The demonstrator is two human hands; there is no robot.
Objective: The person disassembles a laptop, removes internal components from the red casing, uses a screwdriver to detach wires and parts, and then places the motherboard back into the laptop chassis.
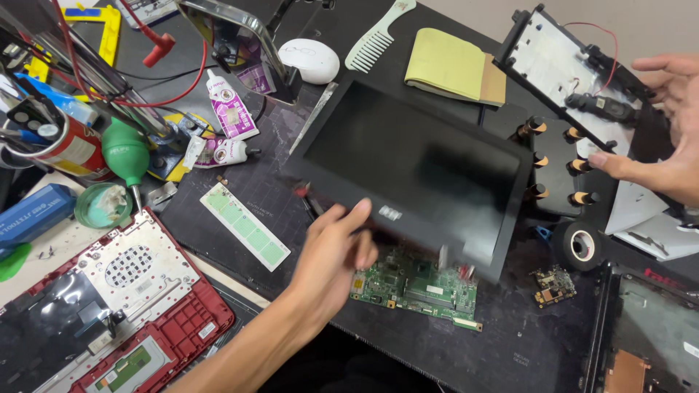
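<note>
Hands: left (331,251) grips screen panel (415,164); right (666,131) touches casing (561,62).

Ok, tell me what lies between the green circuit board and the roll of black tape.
In the head view, a small loose circuit module lies between the green circuit board and the tape roll.

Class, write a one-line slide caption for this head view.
Left hand grips a black screen above a green circuit board; right hand touches a back panel.
</note>
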